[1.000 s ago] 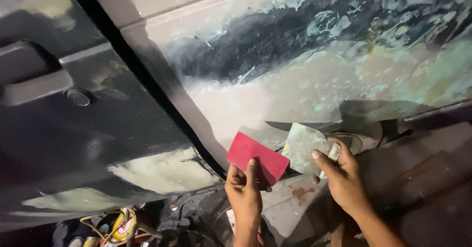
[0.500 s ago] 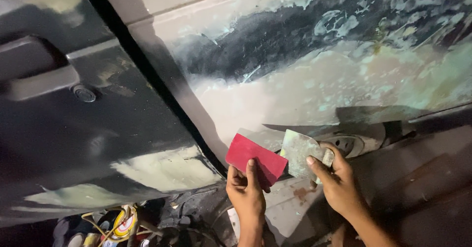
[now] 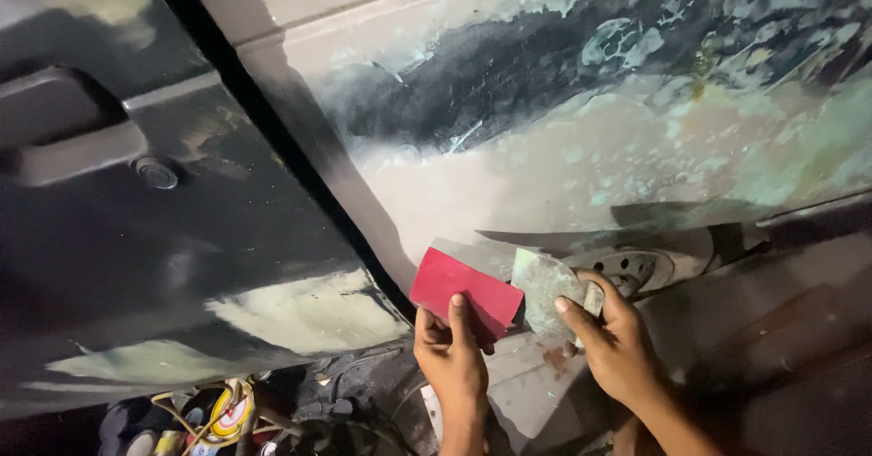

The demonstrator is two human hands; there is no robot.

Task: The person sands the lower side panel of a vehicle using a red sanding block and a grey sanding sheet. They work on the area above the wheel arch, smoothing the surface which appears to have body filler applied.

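A car body fills the scene: a pale, sanded panel smeared with grey-green filler (image 3: 581, 156) on the right, and a dark door with a recessed handle (image 3: 136, 202) on the left across a black gap. Low beneath the panel, the left hand (image 3: 451, 361) grips a flat red plastic spreader (image 3: 465, 292), thumb pressed on its face. Just beside it, the right hand (image 3: 618, 347) pinches a filler-caked grey scraper blade (image 3: 543, 285), the two tools' edges nearly touching, with yellow coiled cable (image 3: 227, 411) lying below.
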